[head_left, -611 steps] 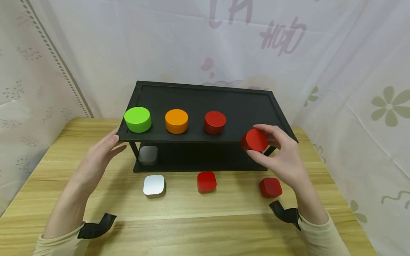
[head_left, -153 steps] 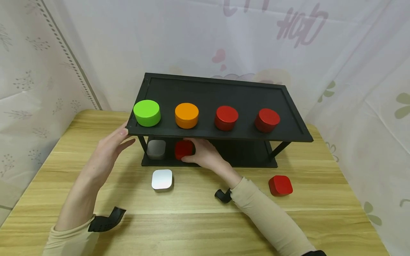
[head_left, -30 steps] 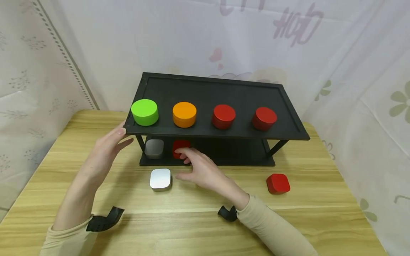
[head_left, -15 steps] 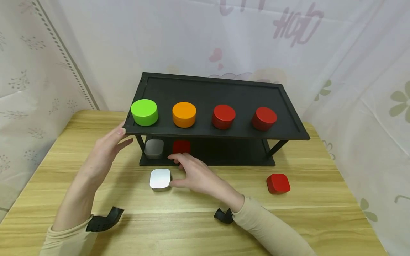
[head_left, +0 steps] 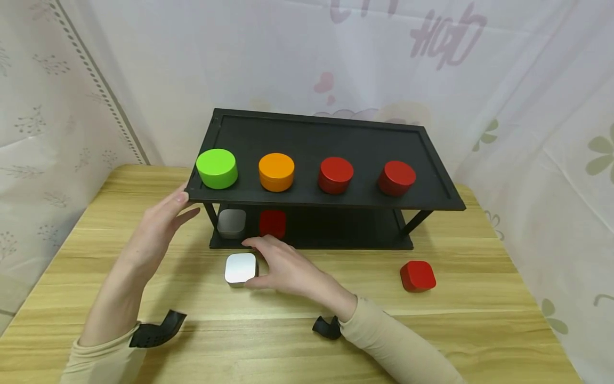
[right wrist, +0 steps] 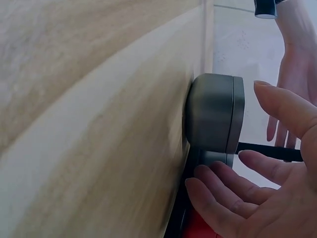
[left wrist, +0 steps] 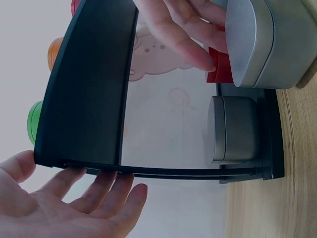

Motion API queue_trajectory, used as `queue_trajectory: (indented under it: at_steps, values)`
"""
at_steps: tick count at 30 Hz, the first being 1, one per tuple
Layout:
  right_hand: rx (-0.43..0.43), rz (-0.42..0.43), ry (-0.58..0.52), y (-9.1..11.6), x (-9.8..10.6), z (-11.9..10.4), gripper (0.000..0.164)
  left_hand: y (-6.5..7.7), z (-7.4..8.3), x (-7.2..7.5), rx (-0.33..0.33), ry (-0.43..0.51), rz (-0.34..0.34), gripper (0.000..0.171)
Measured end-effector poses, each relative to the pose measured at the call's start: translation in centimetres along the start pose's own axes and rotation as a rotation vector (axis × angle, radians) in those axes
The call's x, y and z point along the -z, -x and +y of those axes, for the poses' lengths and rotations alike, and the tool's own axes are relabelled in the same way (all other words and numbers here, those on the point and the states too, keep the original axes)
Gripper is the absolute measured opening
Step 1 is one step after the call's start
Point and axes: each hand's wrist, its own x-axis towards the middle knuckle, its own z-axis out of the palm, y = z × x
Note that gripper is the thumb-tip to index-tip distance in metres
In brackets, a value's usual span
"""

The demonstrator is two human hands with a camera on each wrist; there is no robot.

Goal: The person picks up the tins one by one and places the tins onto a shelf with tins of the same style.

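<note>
A black two-tier shelf (head_left: 364,154) stands on the wooden table. My left hand (head_left: 153,232) rests at its left end, thumb on the top board's front corner and fingertips touching the side. In front of the shelf lies a silver square tin (head_left: 240,268). My right hand (head_left: 292,269) is beside it, thumb and fingers spread around its right side; the right wrist view shows a gap between the fingertips and the tin (right wrist: 213,114). On the lower tier sit a grey square tin (head_left: 232,223) and a red square tin (head_left: 273,222), the latter just behind my right fingers.
Along the top board's front stand round tins: green (head_left: 217,169), orange (head_left: 276,172), and two red ones (head_left: 335,175) (head_left: 396,178). Another red square tin (head_left: 418,276) lies on the table (head_left: 249,346) at the right. A patterned cloth (head_left: 297,53) hangs behind.
A red round tin went onto the top board, and a red square tin onto the lower tier. My right hand released that one and moved left and nearer, to the silver tin. My left hand stayed.
</note>
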Motion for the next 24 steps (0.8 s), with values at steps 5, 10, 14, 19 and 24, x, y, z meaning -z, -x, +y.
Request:
queue_trajectory:
  at_steps: [5,10,14,19,24]
  values:
    - [-0.02,-0.012,0.015,0.0,-0.3,-0.2,0.072,0.0,0.0,0.0,-0.009,0.007,0.007,0.043]
    - [-0.028,-0.017,0.031,-0.1,-0.6,-0.2,0.071,0.0,0.1,-0.1,-0.001,0.004,0.006,0.043]
    - [-0.036,-0.021,0.037,-0.2,-0.8,-0.2,0.07,-0.1,0.1,-0.1,0.008,0.001,0.003,0.044]
    - [-0.038,-0.022,0.044,-0.3,-0.9,-0.2,0.069,-0.1,0.1,-0.1,0.012,0.0,0.005,0.044]
    - [-0.027,-0.019,0.039,-0.4,-1.1,-0.1,0.066,0.0,0.0,-0.1,0.003,0.015,0.007,0.043]
